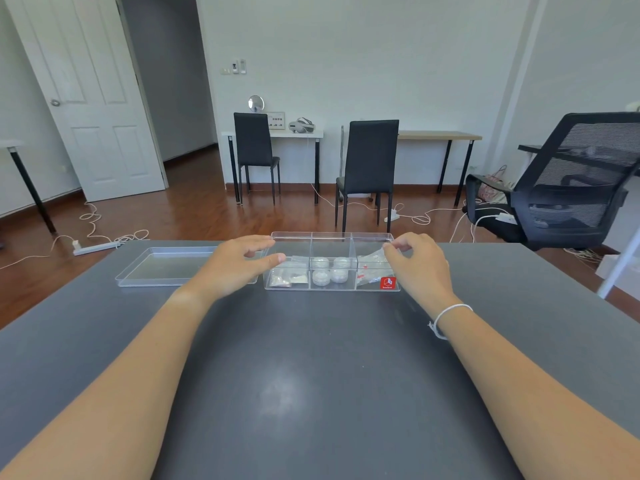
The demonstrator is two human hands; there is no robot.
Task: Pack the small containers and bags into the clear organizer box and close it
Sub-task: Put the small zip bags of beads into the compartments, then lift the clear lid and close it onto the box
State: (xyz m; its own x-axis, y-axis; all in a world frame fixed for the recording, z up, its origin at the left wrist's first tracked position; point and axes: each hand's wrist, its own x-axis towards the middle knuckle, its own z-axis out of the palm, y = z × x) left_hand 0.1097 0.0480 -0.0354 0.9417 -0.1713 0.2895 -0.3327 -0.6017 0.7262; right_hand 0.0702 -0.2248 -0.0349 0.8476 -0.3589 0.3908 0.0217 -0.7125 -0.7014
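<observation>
Closing comes next: your left hand (242, 261) hovers open, your right hand (412, 258) pinches a bag (372, 259); lift the light, slippery lid (166, 266) by its long edges

A single wide-angle view from the person's head looks forward and slightly down across the dark grey matte table (311, 358), both forearms reaching away from the lens. The table's near part fills the foreground, close up; the white far wall (363, 64) stands well beyond.
</observation>
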